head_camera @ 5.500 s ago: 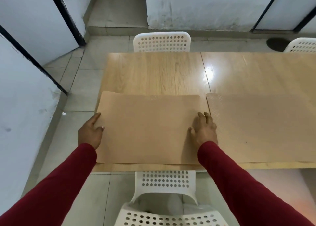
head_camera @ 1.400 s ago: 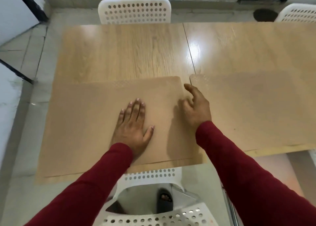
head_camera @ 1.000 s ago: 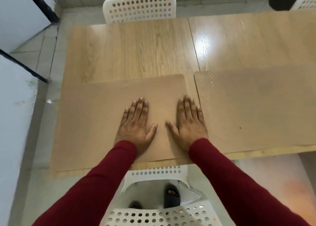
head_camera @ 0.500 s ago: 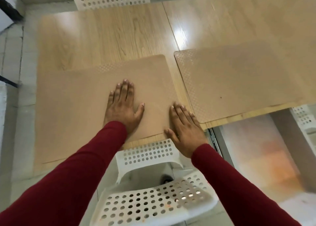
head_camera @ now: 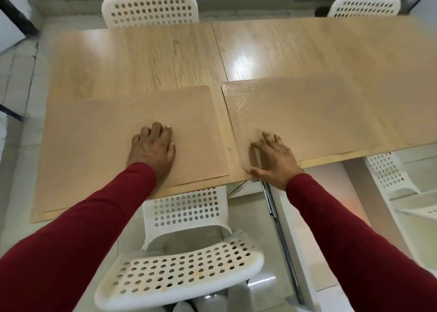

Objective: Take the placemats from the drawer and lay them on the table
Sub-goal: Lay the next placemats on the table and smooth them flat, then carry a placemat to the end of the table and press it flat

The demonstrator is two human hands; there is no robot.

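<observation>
Two tan rectangular textured placemats lie side by side on the light wooden table (head_camera: 165, 56), a narrow strip of tabletop between them. Palm down, the left hand (head_camera: 152, 148) presses the left placemat (head_camera: 94, 146), grasping nothing. With fingers spread and ungripped, the right hand (head_camera: 272, 160) rests on the right placemat's (head_camera: 319, 113) near-left corner.

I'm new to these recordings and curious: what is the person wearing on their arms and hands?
Both arms are covered by plain dark red long sleeves reaching the wrists. The left hand and right hand are bare: no gloves, rings or watch show.
</observation>
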